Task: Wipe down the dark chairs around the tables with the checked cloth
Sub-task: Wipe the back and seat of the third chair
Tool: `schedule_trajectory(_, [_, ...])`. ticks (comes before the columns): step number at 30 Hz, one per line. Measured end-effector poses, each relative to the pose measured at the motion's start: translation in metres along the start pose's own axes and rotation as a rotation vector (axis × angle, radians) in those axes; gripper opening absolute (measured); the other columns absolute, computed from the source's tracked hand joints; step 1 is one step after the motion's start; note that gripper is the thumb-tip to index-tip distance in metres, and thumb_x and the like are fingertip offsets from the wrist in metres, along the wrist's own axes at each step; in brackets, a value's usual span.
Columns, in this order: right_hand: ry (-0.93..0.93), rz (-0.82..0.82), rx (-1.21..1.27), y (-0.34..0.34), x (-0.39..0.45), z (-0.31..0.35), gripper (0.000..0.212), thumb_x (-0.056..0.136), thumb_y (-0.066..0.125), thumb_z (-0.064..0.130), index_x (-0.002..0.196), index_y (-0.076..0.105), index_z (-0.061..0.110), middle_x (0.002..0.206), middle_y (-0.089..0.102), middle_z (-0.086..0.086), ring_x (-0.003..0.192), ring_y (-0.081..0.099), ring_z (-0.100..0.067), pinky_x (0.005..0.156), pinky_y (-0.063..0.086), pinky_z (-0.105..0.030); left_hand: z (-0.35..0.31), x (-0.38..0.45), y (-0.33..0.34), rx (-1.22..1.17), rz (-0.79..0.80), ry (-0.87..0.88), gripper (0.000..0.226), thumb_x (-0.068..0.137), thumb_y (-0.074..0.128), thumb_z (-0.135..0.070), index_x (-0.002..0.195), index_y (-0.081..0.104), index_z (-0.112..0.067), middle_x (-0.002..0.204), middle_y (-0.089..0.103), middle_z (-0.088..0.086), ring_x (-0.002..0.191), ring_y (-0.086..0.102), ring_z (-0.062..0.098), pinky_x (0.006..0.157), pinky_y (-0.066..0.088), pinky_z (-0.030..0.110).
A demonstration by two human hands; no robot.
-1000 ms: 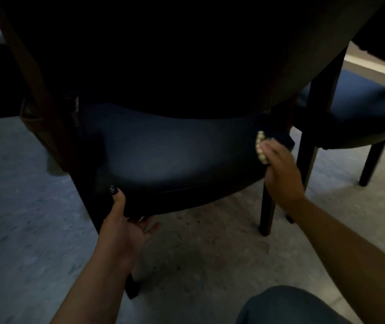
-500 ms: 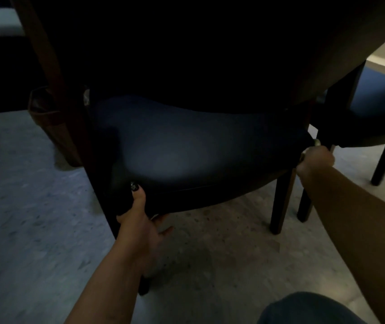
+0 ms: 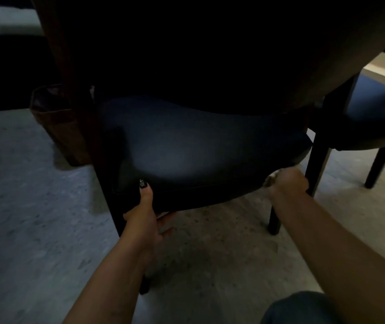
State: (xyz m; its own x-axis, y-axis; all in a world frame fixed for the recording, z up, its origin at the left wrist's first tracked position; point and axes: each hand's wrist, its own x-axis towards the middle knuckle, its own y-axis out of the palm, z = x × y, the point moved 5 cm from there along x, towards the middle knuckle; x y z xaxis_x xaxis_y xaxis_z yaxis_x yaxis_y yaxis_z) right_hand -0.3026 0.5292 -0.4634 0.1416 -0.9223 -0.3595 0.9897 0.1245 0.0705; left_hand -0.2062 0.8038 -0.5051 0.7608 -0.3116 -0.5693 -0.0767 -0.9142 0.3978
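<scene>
Wiping smooth padded chair seat, crumpled cloth in right hand.

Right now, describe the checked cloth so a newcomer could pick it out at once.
Start at the dark blue chair seat in the middle of the view and follow its front edge to the right corner. There the right hand grips the checked cloth, only a small pale scrap showing at the hand's left side. It is the one light patch against the dark seat and chair legs.
</scene>
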Motion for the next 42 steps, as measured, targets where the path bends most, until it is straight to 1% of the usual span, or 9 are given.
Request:
schedule_trajectory(6, [0.114, 0.159, 0.052, 0.004, -0.08, -0.046, 0.022, 0.101, 0.043, 0.025, 0.107, 0.063, 0.018, 0.092, 0.064, 0.001, 0.083, 0.06, -0.017, 0.069, 0.051, -0.029, -0.011, -0.014, -0.006, -0.044, -0.035, -0.003, 0.048, 0.093, 0.05, -0.051, 0.134, 0.046, -0.026, 0.133, 0.055, 0.003, 0.117, 0.053, 0.024, 0.101, 0.034, 0.052])
schedule_trajectory(9, [-0.366, 0.273, -0.252, 0.004, -0.119, -0.043, 0.036, 0.1, 0.039, 0.023, 0.132, 0.053, 0.029, 0.133, 0.056, 0.001, 0.122, 0.051, -0.018, 0.105, 0.042, -0.038, -0.022, -0.02, -0.021, -0.273, -0.057, -0.033, 0.04, 0.095, 0.041, -0.051, 0.124, 0.055, -0.029, 0.126, 0.06, 0.005, 0.119, 0.052, 0.028, 0.11, 0.014, 0.06])
schedule_trajectory(11, [-0.75, 0.421, -0.371, 0.021, -0.142, -0.043, 0.048, 0.097, 0.036, 0.011, 0.144, 0.04, 0.02, 0.151, 0.036, 0.003, 0.138, 0.031, -0.009, 0.116, 0.025, -0.024, -0.025, -0.021, -0.033, -0.433, -0.062, -0.093, 0.06, 0.096, 0.031, -0.054, 0.138, 0.049, -0.014, 0.134, 0.055, 0.016, 0.128, 0.046, 0.033, 0.115, 0.002, 0.059])
schedule_trajectory(16, [-1.541, 0.775, -0.656, 0.088, -0.182, -0.075, 0.051, 0.08, 0.037, 0.002, 0.128, 0.054, -0.007, 0.136, 0.051, -0.022, 0.133, 0.038, -0.03, 0.112, 0.026, -0.05, -0.02, -0.02, -0.042, -0.535, -0.081, -0.141, 0.081, 0.093, 0.022, -0.064, 0.148, 0.031, -0.005, 0.147, 0.042, 0.021, 0.141, 0.032, 0.033, 0.118, -0.002, 0.054])
schedule_trajectory(21, [-2.086, 0.966, -0.7, 0.129, -0.241, -0.098, 0.029, 0.095, 0.046, 0.009, 0.106, 0.068, -0.007, 0.113, 0.065, -0.024, 0.117, 0.056, -0.039, 0.112, 0.029, -0.046, -0.016, -0.033, -0.043, -0.616, -0.133, -0.152, 0.08, 0.088, 0.029, -0.071, 0.127, 0.056, -0.007, 0.125, 0.058, 0.017, 0.121, 0.048, 0.038, 0.107, 0.025, 0.052])
schedule_trajectory(26, [-2.534, 1.234, -0.985, 0.094, -0.197, -0.094, 0.032, 0.086, 0.046, 0.009, 0.103, 0.073, 0.002, 0.122, 0.064, -0.015, 0.123, 0.054, -0.03, 0.105, 0.037, -0.039, -0.012, -0.029, -0.045, -0.507, -0.086, -0.126, 0.089, 0.086, 0.026, -0.076, 0.138, 0.047, -0.007, 0.136, 0.055, 0.019, 0.131, 0.044, 0.033, 0.115, 0.01, 0.054])
schedule_trajectory(29, [-2.665, 1.24, -1.163, 0.063, -0.151, -0.073, 0.04, 0.085, 0.042, 0.018, 0.11, 0.072, 0.01, 0.128, 0.062, -0.004, 0.123, 0.051, -0.018, 0.084, 0.031, -0.026, -0.013, -0.026, -0.047, -0.458, -0.066, -0.082, 0.09, 0.085, 0.037, -0.073, 0.142, 0.041, -0.003, 0.129, 0.06, 0.02, 0.123, 0.052, 0.03, 0.115, 0.01, 0.052])
schedule_trajectory(36, [-2.724, 1.165, -1.117, 0.097, -0.183, -0.093, 0.038, 0.09, 0.041, 0.01, 0.118, 0.066, 0.0, 0.134, 0.056, -0.016, 0.134, 0.042, -0.033, 0.114, 0.023, -0.042, -0.019, -0.019, -0.027, -0.068, 0.058, -0.1, 0.053, 0.078, 0.053, -0.068, 0.095, 0.073, -0.022, 0.107, 0.073, 0.001, 0.103, 0.06, 0.018, 0.105, 0.024, 0.044])
schedule_trajectory(42, [-2.356, 1.161, -0.987, 0.049, -0.117, -0.056, 0.037, 0.093, 0.054, 0.005, 0.13, 0.054, 0.0, 0.139, 0.052, -0.012, 0.135, 0.039, -0.035, 0.111, 0.027, -0.057, -0.014, -0.017, -0.006, 0.067, 0.016, -0.083, 0.048, 0.077, 0.059, -0.064, 0.109, 0.062, -0.029, 0.113, 0.069, 0.002, 0.1, 0.064, 0.022, 0.102, 0.027, 0.047])
